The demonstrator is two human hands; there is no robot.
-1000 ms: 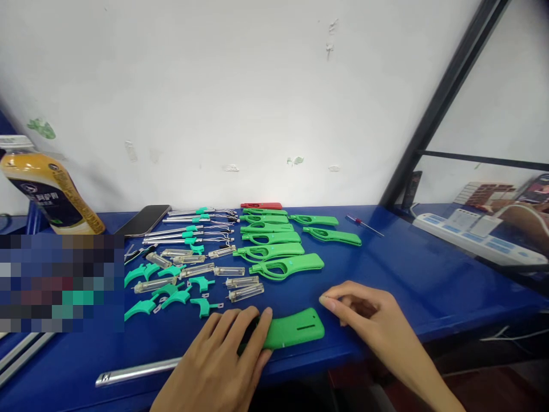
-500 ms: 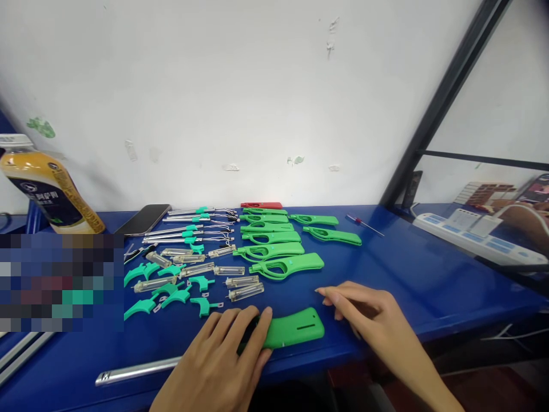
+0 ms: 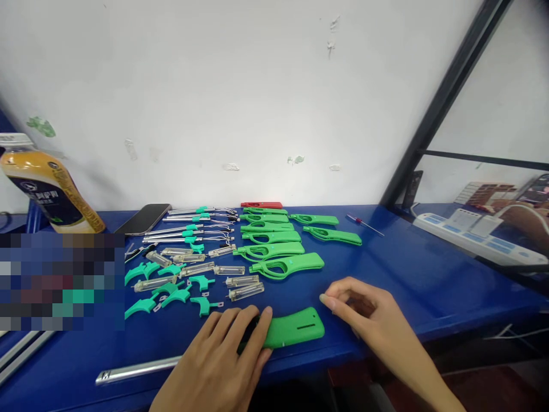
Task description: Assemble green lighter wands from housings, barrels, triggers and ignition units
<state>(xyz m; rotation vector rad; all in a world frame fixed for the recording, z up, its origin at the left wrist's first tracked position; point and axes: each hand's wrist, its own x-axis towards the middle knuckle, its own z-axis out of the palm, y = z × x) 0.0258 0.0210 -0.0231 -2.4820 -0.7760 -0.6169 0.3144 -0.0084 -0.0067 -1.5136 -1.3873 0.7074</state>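
A green utility lighter (image 3: 295,330) lies near the table's front edge, its handle pointing right and its silver metal tube (image 3: 139,369) reaching out to the left. My left hand (image 3: 218,355) is wrapped over its middle, fingers pressing on the trigger area, which the hand hides. To the right of the handle, apart from it, my right hand (image 3: 364,312) hovers with thumb and fingertips pinched together. Whatever may be between those fingertips cannot be made out. Several turquoise triggers (image 3: 201,305) and clear fuel tanks (image 3: 246,291) lie beyond my left hand.
Green casing halves (image 3: 295,263) and a red casing (image 3: 261,205) lie towards the wall. Metal tubes with wires (image 3: 175,232), a phone (image 3: 146,219) and a juice bottle (image 3: 55,194) stand left. At right are a screwdriver (image 3: 364,224) and a power strip (image 3: 476,237).
My right hand has shifted slightly, and its extended index fingertip has curled back towards the thumb. The left hand and the lighter have stayed put.
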